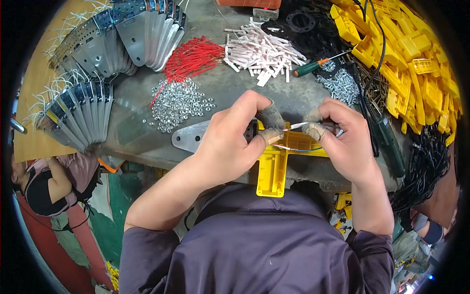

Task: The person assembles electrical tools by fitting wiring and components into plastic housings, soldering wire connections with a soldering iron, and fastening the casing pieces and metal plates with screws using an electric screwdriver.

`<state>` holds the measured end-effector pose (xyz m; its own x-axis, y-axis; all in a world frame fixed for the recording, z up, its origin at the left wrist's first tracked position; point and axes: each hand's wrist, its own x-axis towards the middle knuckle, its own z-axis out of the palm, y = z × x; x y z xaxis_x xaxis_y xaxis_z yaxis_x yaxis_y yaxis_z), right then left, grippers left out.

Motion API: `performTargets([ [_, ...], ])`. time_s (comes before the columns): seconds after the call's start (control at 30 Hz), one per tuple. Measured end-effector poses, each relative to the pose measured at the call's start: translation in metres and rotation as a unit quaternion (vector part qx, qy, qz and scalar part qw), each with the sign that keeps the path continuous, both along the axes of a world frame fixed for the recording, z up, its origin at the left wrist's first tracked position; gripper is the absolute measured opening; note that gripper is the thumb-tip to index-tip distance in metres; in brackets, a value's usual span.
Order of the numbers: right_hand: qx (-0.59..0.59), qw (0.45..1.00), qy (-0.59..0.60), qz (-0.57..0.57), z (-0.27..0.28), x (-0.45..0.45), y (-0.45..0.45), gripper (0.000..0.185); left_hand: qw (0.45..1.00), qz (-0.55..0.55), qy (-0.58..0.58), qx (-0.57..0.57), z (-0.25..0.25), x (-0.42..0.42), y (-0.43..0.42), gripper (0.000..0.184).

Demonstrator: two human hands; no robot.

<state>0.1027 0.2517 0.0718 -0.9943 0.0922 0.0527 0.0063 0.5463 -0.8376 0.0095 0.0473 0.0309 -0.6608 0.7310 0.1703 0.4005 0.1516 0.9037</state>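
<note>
Close together over a yellow plastic housing (271, 171), my two hands work at thin wires. My left hand (235, 130) is closed, its taped thumb and index fingertip pinching a wire end. A short white sleeve or wire (296, 126) runs from there to my right hand (345, 137), whose covered thumb and index finger pinch it. A loose wire (293, 149) curves below, across the housing. Under my left hand, a grey metal plate with holes (183, 139) lies on the table, partly hidden by the hand and wrist.
Beyond my hands lie clear round parts (176, 105), red sleeves (196, 56), white strips (264, 51), screws (341, 87) and a screwdriver (311, 67). Metal plates with wires (83, 110) stand left. Yellow housings (406, 44), black cables (426, 166) and a dark green tool (390, 144) crowd the right. Another person (54, 186) sits left.
</note>
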Motion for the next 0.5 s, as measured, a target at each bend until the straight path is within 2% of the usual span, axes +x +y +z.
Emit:
performTargets([
  [0.13, -0.045, 0.998, 0.035, 0.003, -0.016, 0.002, -0.001, 0.016, 1.0, -0.009, -0.019, 0.006, 0.0, -0.001, 0.001, 0.034],
  [0.33, 0.035, 0.999, 0.003, 0.006, -0.001, -0.002, 0.005, 0.017, 0.999, 0.006, -0.054, -0.005, 0.003, -0.001, -0.001, 0.033],
  [0.4, -0.016, 1.0, 0.013, -0.014, -0.002, 0.0, 0.002, 0.016, 0.998, -0.007, -0.058, -0.009, 0.003, -0.002, 0.001, 0.033],
  [0.5, -0.029, 0.999, 0.013, -0.004, -0.011, 0.002, 0.002, 0.017, 0.999, -0.013, -0.051, -0.008, 0.005, -0.002, 0.002, 0.033],
])
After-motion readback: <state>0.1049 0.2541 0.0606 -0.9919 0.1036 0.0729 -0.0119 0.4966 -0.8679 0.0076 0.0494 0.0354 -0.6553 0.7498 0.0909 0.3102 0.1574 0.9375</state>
